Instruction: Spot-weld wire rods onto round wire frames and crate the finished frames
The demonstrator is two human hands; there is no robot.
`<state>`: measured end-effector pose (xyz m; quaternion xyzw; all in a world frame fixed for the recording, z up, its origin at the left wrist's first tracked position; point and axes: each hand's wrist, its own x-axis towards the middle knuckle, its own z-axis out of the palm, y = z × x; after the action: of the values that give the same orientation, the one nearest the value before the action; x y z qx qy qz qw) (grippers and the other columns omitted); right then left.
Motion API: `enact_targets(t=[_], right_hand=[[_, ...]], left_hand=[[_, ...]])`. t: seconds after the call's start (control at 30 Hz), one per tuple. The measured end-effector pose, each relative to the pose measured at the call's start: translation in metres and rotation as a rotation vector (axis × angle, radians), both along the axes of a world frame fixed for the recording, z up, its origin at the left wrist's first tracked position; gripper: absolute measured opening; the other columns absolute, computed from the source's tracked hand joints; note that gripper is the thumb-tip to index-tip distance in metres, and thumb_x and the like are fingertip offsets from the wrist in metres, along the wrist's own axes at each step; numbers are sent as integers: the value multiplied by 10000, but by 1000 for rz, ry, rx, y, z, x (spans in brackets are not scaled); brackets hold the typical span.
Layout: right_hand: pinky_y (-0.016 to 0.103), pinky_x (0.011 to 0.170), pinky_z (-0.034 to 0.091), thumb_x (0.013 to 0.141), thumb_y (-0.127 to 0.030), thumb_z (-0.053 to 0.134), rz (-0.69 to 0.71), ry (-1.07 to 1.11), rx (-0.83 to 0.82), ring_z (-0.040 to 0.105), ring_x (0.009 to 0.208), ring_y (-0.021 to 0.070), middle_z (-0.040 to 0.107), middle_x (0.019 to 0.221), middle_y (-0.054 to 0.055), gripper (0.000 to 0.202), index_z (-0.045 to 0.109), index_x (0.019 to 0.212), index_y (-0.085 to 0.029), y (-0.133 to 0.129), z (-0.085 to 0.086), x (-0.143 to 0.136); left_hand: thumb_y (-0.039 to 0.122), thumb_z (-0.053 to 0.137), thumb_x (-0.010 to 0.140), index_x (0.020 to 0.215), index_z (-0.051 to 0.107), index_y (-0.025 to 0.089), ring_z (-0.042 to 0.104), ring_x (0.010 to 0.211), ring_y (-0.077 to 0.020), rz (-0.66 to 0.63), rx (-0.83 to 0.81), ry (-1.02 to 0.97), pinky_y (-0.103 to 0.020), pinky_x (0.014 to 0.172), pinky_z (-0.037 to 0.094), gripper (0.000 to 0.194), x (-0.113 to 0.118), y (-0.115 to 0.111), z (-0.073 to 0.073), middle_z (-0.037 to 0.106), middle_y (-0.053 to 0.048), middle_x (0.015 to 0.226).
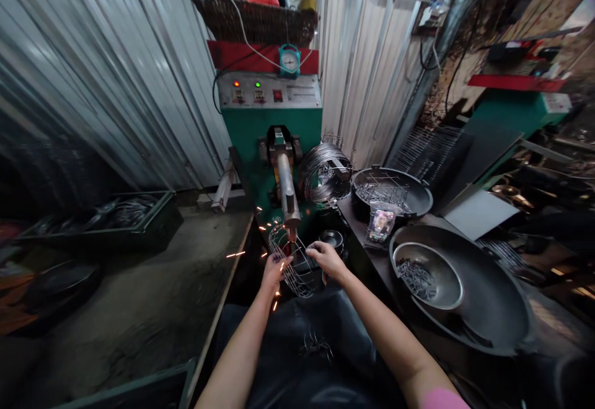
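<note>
A curved wire basket [300, 282] sits under the electrode arm [287, 189] of a green spot welder [244, 139]. My left hand [273, 272] is closed on the basket's left side. Orange sparks fly out around the electrode tip, some across that hand. At the right of the tip, my right hand [329, 260] is pinched close to the basket's wires; whatever lies between its fingertips is too small to make out. Several short bent wire pieces [317, 346] lie on the dark apron [264, 341] over my lap.
A wire coil [320, 176] hangs right of the welder. Further right stand a dark pan [423, 195] with wire parts and a larger pan [506, 297] holding a metal bowl [453, 260] of small wire pieces. A green crate [158, 223] stands on the left floor.
</note>
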<state>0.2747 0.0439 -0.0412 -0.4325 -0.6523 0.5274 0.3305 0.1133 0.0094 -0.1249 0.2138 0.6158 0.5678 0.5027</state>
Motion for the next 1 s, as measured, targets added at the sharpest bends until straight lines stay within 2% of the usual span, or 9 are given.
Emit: enact_targets(t=[0.2,0.33,0.5,0.63,0.77,1.0], right_hand=[[236,620,379,679,-330,571,17,42,-27,490,623,117,552,635,-26,175,585,694,-156,-10,-9,11],[233,599,368,683,-306,556,9,46,-10,474,591,110,531,598,-34,149,573,661,-160,-4,-2,2],[239,610,379,676,-329,578,-2,45,-17,491,611,121,550,617,-24,171,590,679,-159,2,3,-6],[247,649,394,674,-359,604,9,64,-91,519,660,127,596,686,-9,220,622,761,-157,-12,-9,13],[239,630,371,663,-321,617,69,33,-165,495,624,111,571,632,-25,172,624,701,-153,-32,-22,31],[242,631,358,670,-305,593,52,75,-151,469,620,110,542,627,-36,154,605,704,-155,-41,-25,30]], left_hand=[[379,753,493,901,472,207,501,583,-95,4,4,-54,-246,491,451,525,0,-2,0,517,17,755],[401,739,519,871,505,198,467,560,-92,-13,-43,-107,-266,505,455,469,0,1,-1,490,30,691],[402,724,557,851,557,170,455,560,-90,-27,-77,-147,-278,508,461,410,3,1,5,524,-6,727],[362,723,581,946,560,207,523,688,-124,-83,20,-231,-305,583,494,429,2,-12,5,557,-25,837],[270,745,555,976,532,216,520,727,-132,-97,85,-253,-328,592,515,474,-1,-22,0,528,-5,822],[291,737,569,982,544,202,530,711,-128,-91,75,-249,-277,549,503,464,4,-21,-1,545,-18,824]])
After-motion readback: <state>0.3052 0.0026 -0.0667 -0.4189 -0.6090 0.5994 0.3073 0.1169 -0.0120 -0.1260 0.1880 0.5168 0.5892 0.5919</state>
